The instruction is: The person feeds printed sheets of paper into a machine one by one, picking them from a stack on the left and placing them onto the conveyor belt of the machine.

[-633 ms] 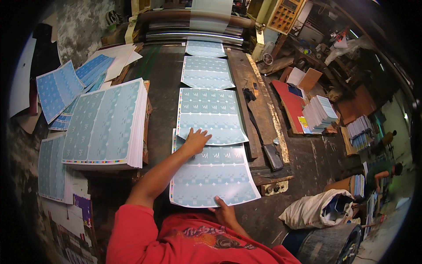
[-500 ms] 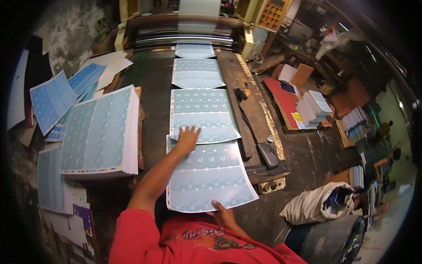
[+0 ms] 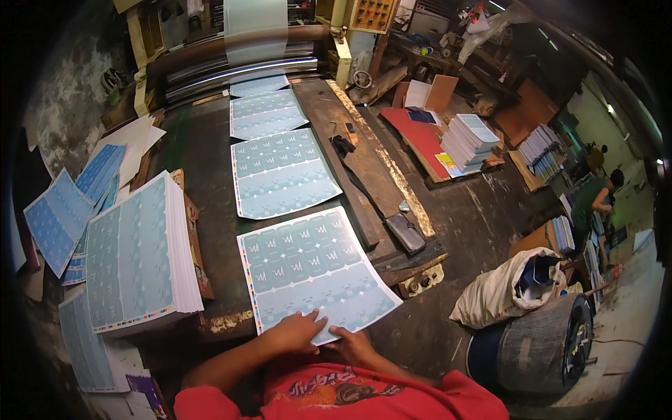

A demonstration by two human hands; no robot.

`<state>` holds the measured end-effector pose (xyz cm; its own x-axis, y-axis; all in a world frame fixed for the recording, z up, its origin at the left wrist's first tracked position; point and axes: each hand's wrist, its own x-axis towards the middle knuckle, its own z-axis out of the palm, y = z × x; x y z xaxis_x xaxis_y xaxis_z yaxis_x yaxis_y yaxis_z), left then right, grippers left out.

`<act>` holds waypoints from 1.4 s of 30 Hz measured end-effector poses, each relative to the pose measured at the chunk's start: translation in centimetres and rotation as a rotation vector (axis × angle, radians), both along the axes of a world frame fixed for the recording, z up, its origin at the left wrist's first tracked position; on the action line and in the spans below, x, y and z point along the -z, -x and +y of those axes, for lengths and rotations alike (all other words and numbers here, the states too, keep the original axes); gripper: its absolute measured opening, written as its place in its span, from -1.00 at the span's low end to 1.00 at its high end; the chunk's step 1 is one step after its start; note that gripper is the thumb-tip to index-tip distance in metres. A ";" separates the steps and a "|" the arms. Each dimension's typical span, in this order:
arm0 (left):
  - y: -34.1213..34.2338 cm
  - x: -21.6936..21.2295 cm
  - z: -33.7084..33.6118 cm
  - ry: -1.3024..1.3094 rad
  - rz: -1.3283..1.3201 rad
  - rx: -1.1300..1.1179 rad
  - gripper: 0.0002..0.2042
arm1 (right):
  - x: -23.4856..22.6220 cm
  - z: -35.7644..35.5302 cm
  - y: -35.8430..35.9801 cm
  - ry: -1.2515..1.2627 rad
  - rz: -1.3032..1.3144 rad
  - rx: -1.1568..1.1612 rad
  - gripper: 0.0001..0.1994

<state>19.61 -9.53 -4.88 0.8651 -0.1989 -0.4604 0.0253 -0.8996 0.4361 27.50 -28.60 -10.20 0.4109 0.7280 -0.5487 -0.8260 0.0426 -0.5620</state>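
Note:
A blue-green printed paper sheet lies at the near end of the table, its near edge at my body. My right hand grips that edge, the thumb on top and the other fingers hidden underneath. Over the same edge, just to the left, my left hand rests on the sheet with fingers stretched and slightly apart. A second printed sheet lies beyond, separated by a strip of dark table. Farther back, a third sheet lies before the metal rollers.
A tall stack of printed sheets stands at left, with loose blue sheets behind it. A dark pouch lies on the table's right edge. On the right are a paper stack, a cream sack, a drum and another person.
My left hand has drawn back from the far sheets to the near edge, close to my right hand. The near sheet is now apart from the one beyond. My view has shifted right.

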 end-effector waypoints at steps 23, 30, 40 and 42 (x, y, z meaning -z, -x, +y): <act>-3.4 6.9 3.6 -0.204 -0.426 -0.315 -0.55 | 4.1 1.8 -1.8 0.202 -0.131 -0.037 -0.48; -5.9 6.1 7.0 -0.258 -0.296 -0.327 -0.40 | 2.5 1.6 -1.3 0.215 -0.110 -0.038 -0.48; -9.1 6.3 12.1 -0.350 -0.300 -0.426 -0.28 | -0.3 0.0 -0.2 0.185 -0.054 -0.046 -0.47; -9.5 6.4 13.1 -0.396 -0.319 -0.475 -0.26 | -1.1 -0.2 0.1 0.190 -0.049 -0.023 -0.49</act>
<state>29.14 3.52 -11.32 0.9218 0.3655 -0.1291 0.3810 -0.9156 0.1287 27.36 -28.79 -9.10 0.4247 0.6227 -0.6572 -0.7970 -0.0871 -0.5976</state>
